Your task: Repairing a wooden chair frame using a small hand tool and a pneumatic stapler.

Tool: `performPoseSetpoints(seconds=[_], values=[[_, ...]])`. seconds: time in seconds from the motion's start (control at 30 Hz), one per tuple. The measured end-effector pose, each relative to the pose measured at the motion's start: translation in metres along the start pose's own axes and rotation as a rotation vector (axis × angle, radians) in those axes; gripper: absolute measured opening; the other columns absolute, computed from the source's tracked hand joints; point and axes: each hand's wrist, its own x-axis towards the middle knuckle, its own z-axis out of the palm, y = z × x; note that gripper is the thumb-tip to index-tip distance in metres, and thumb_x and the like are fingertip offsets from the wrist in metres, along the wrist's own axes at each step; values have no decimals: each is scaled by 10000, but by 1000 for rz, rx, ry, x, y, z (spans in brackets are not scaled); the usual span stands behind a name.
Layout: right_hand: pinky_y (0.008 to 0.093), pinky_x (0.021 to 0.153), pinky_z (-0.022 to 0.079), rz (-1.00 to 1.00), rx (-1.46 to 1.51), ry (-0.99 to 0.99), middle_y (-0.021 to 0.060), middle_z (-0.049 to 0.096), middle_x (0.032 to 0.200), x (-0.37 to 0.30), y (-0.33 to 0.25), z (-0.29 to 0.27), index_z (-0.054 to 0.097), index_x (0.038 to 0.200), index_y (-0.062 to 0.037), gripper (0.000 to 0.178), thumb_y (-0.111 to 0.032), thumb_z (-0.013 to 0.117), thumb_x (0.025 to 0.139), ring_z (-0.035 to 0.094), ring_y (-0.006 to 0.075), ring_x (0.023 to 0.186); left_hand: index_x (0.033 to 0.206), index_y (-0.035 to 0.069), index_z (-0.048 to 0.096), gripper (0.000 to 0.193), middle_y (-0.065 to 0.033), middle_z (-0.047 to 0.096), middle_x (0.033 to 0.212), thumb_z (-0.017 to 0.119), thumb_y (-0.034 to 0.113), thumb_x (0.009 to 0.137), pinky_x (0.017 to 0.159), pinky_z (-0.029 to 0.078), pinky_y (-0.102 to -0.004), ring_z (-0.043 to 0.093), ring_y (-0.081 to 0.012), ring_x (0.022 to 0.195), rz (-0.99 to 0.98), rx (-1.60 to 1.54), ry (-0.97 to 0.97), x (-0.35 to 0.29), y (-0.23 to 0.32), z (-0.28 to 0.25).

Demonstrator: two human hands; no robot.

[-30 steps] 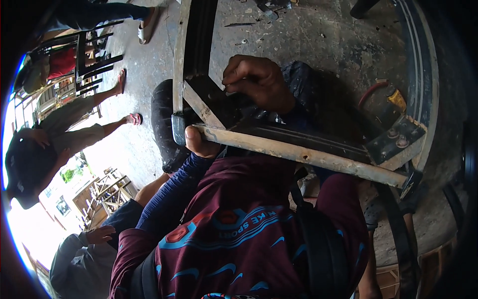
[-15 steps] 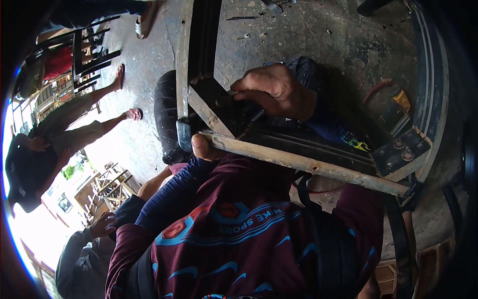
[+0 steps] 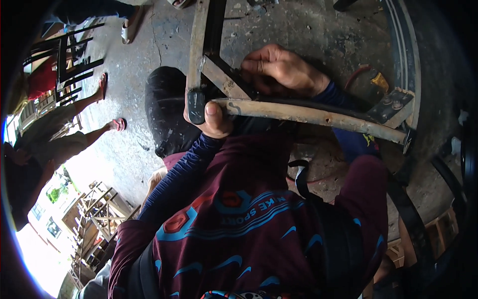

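A black-painted frame with bare tan edges (image 3: pixel 308 115) lies across my lap, its corner toward my left. My left hand (image 3: pixel 215 121) grips this corner beside a black end cap (image 3: pixel 196 107), thumb resting on the tan edge. A diagonal brace (image 3: pixel 226 79) spans the corner. Just beyond the brace, my right hand (image 3: pixel 284 70) is closed with its fingers bent together. Its fingertips are partly in shadow, so whatever they hold cannot be made out. At the frame's right corner, a second brace carries two round bolt heads (image 3: pixel 391 103).
A yellow-and-black tool (image 3: pixel 379 81) with a red cord or hose lies on the concrete floor (image 3: pixel 308 25) beyond the frame. At the left, a person (image 3: pixel 55 144) in sandals stands near black metal frames (image 3: pixel 62 65). Wooden pieces (image 3: pixel 99 219) are stacked at lower left.
The frame has tilted, so the near brace's black face no longer shows. My right hand has moved off that face to beyond the brace. My left hand still grips the corner.
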Motion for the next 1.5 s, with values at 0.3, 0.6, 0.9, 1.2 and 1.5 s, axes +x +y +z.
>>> performPoseSetpoints(seconds=[0.3, 0.6, 0.9, 1.2, 1.5], values=[[251, 569, 442, -300, -3, 63, 3, 610, 682, 3, 35, 4, 689, 1011, -16, 300, -269, 536, 1058, 560, 71, 622, 1336, -122, 504, 925, -103, 666, 1026, 615, 669, 868, 782, 501, -283, 623, -170, 884, 5, -159, 84, 0, -8, 2], [328, 789, 578, -1109, -1176, 441, 92, 700, 1136, 9, 44, -19, 654, 1296, -93, 347, -118, 641, 950, 693, 211, 910, 1332, -125, 518, 905, -107, 670, 1038, 610, 652, 878, 762, 493, -275, 627, -166, 876, 41, -89, 94, -1, -6, 0], [329, 762, 567, -1329, -1531, 324, 91, 664, 1234, 22, 40, -34, 627, 1325, -105, 450, -310, 645, 924, 664, 173, 908, 1406, -15, 466, 906, -147, 597, 1310, 661, 649, 821, 1034, 471, -431, 597, -289, 1173, -192, -354, 3, -13, -13, -17], [315, 590, 496, -1503, -1560, 501, 71, 674, 1044, 50, 36, -25, 723, 1031, -87, 207, -211, 677, 871, 640, 171, 889, 1398, 1, 469, 845, -146, 604, 1299, 695, 600, 846, 1014, 499, -418, 620, -272, 1136, -315, -627, -65, -16, -12, -25], [361, 615, 472, -1282, -1612, 270, 67, 561, 734, 40, 5, -15, 589, 689, -65, 152, -182, 663, 751, 589, 198, 725, 1417, -20, 466, 955, -143, 565, 1364, 660, 681, 798, 1066, 448, -420, 571, -288, 1213, -312, -510, -78, -15, -21, -29]])
